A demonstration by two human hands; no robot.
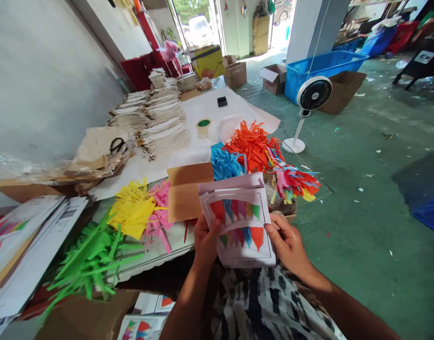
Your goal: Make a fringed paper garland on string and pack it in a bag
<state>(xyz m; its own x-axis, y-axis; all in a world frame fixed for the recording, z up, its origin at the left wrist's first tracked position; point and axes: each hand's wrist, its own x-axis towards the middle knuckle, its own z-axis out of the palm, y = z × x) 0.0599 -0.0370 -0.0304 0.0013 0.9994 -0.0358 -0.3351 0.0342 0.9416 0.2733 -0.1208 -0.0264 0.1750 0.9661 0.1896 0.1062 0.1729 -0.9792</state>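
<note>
Between my two hands, close above my lap, is a white printed paper packet [238,226] with pictures of coloured tassels and a folded top flap. My left hand [206,236] grips its left edge, thumb on the front. On the right edge, my right hand [286,241] pinches it between thumb and fingers. Just beyond lies a brown cardboard piece [188,191]. Cut tissue fringes surround it: green [86,255], yellow [134,208], pink [160,212], blue [226,163] and orange [252,146]. A mixed-colour tassel bundle [291,179] hangs at the table's right edge.
Tall stacks of off-white sheets [163,118] fill the table's far left, near black scissors [117,145]. A tape roll [204,123] and dark phone [221,101] lie beyond. A white fan [314,93] stands right, by a blue crate [323,63]. More printed packets [141,327] sit below left.
</note>
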